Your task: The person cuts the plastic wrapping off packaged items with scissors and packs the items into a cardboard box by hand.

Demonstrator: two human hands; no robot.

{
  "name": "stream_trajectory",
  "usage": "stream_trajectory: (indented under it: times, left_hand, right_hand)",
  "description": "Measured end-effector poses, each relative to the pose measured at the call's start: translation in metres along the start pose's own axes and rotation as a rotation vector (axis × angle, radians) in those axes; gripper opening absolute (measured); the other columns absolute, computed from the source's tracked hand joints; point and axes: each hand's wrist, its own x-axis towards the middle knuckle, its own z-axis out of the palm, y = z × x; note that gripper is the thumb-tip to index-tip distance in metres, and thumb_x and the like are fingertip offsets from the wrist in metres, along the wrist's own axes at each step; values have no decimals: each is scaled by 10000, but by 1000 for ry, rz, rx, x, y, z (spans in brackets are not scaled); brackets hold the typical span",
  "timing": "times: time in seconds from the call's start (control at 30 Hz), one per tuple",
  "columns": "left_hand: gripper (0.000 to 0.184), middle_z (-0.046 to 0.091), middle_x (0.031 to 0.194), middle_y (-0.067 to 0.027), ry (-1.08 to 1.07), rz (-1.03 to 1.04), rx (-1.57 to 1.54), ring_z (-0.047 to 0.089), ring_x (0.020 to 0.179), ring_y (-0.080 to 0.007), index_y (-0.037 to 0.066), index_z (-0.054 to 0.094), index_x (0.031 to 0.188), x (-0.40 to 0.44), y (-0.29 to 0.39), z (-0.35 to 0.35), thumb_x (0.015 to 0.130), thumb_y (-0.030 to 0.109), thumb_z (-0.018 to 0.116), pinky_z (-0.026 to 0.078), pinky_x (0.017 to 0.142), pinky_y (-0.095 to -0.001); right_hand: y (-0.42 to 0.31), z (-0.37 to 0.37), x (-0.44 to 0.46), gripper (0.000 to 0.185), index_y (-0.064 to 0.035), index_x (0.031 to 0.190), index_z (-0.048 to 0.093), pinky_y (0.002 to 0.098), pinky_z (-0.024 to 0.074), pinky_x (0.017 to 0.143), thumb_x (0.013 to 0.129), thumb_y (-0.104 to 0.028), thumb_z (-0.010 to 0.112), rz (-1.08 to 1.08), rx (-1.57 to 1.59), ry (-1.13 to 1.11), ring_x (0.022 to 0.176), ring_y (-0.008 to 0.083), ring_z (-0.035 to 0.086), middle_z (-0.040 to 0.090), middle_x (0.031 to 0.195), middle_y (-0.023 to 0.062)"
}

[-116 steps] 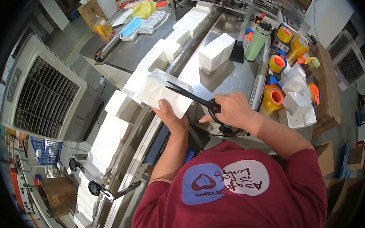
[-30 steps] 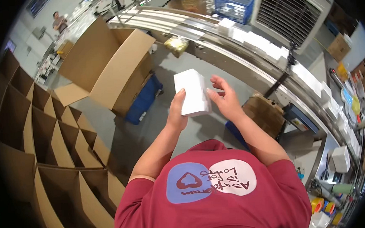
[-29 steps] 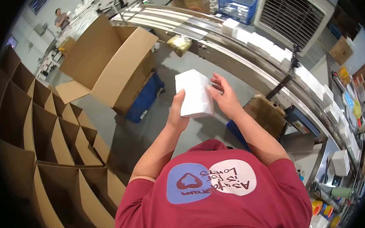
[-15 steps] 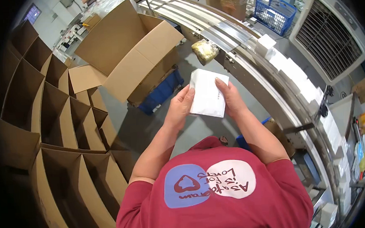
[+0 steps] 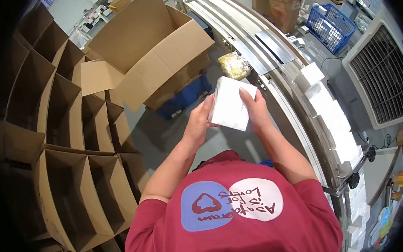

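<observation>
1. Left hand (image 5: 198,122) grips the white packet (image 5: 232,104) by its left side; the right hand (image 5: 257,112) clasps its right side, thumb on the upper face.
2. Tilted, the packet is over the floor (image 5: 158,134), short of the near edge of the conveyor (image 5: 251,53).
3. As far as shows, this one packet is in hand; a row of white blocks (image 5: 326,109) lines the conveyor's far edge.
4. A yellowish wrapped bundle (image 5: 234,66) is at the near edge.
5. Floor shows leftward toward the cardboard compartments (image 5: 66,111), leaving room to move; the open carton (image 5: 165,63) stands ahead, while the conveyor bounds the right.
</observation>
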Motion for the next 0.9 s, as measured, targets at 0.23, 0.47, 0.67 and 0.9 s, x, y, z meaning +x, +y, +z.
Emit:
stream_trajectory:
  times: [0.23,0.47,0.67,0.9]
  left_hand:
    - [579,583,1163,-43,-67,17,65,570,941,-84,3,357,1391,38,-4,-23,927,282,560,483,725,-230]
    - [498,531,1256,-98,-216,-68,-19,549,1111,-155,-21,362,1375,92,31,-81,969,241,483,494,878,-324]
    - [522,533,1262,-102,-291,-51,23,558,1088,-141,-30,368,1370,132,73,-137,938,210,535,490,876,-298]
    - [575,560,1215,-68,-356,-93,-39,558,995,-83,-27,346,1387,160,106,-187,920,221,571,473,736,-207]
  right_hand:
    - [4,1,33,638,42,1291,340,293,472,862,852,-271,680,-25,-97,58,999,170,563,542,1132,140]
    - [22,35,83,579,32,1268,380,301,463,877,861,-261,668,-45,-45,61,1014,180,554,536,1148,138]
    - [43,90,125,574,24,1271,379,309,464,877,863,-260,666,-102,-115,161,1034,181,541,527,1152,134]
    - [74,126,155,614,26,1299,344,314,464,891,868,-279,656,-102,-66,191,1047,188,542,517,1166,144]
